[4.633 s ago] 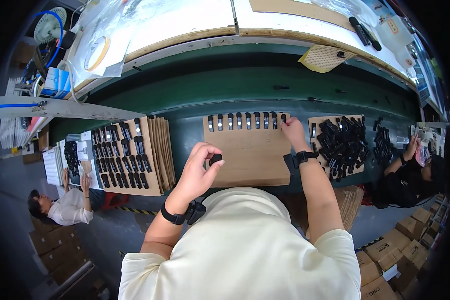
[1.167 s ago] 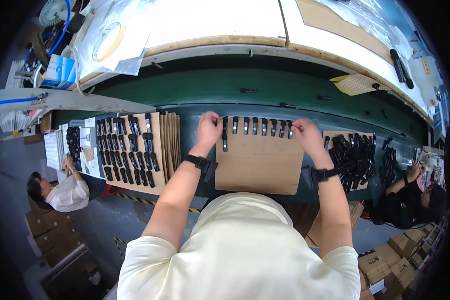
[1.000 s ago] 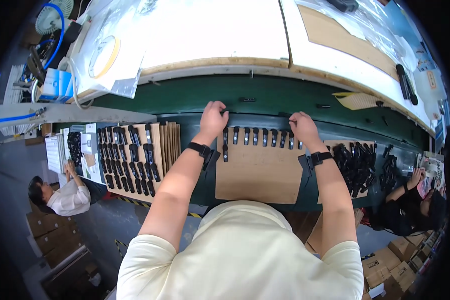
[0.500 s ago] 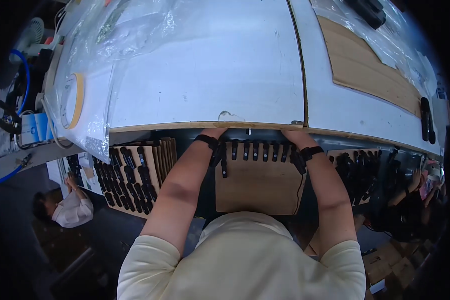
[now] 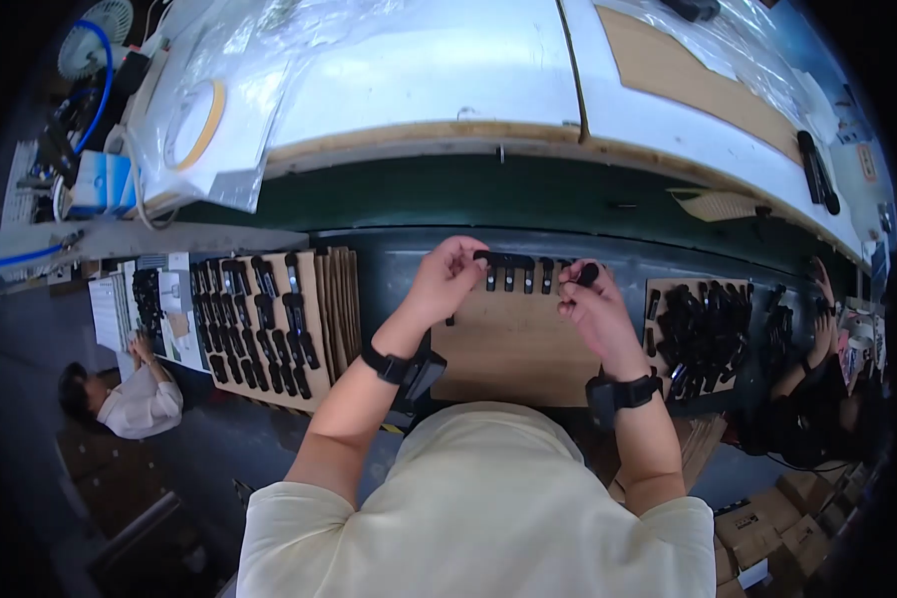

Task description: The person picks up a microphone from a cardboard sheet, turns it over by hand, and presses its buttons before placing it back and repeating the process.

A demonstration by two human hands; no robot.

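A brown cardboard sheet (image 5: 513,344) lies in front of me with a row of small black parts (image 5: 518,274) along its far edge. My left hand (image 5: 447,279) rests at the left end of that row, fingers curled on the card's top corner. My right hand (image 5: 593,304) is at the right end of the row and pinches one small black part (image 5: 588,272) between its fingertips. Both wrists carry black bands.
A stack of cards filled with black parts (image 5: 259,319) lies to my left. A pile of loose black parts (image 5: 708,329) sits on a card to my right. A green belt (image 5: 468,199) runs beyond, then a white table with a tape roll (image 5: 194,125). Other people sit at both sides.
My head has tilted back down, so the card and both hands show fully again. My right hand now holds a single black part at the row's right end.
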